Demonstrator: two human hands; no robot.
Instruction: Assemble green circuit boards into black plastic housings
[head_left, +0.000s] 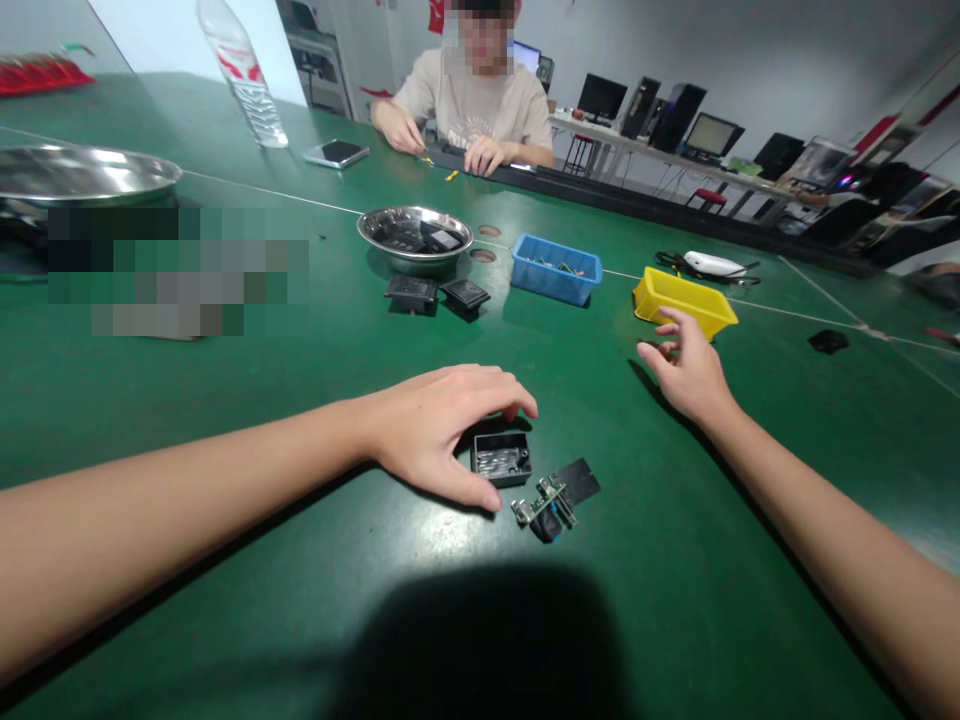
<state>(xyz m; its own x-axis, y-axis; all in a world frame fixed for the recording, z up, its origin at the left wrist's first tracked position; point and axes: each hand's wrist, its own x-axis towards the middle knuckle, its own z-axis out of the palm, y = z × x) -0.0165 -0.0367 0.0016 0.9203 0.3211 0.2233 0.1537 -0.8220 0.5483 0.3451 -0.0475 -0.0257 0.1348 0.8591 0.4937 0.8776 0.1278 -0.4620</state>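
My left hand [439, 425] curves over a small open black plastic case [501, 458] on the green table, with thumb and fingers at its sides. Just right of the case lie a small circuit board with metal parts [544, 503] and a flat black lid [576, 480]. My right hand [686, 368] is stretched out toward the yellow bin [684, 302], its fingers apart and holding nothing, just short of the bin's near edge.
A blue bin [556, 269], a steel bowl [415, 236] holding black parts and two black cases [437, 294] sit farther back. A large steel tray [82, 174], a water bottle [244, 75] and a phone [337, 153] are at left. Another person sits across the table.
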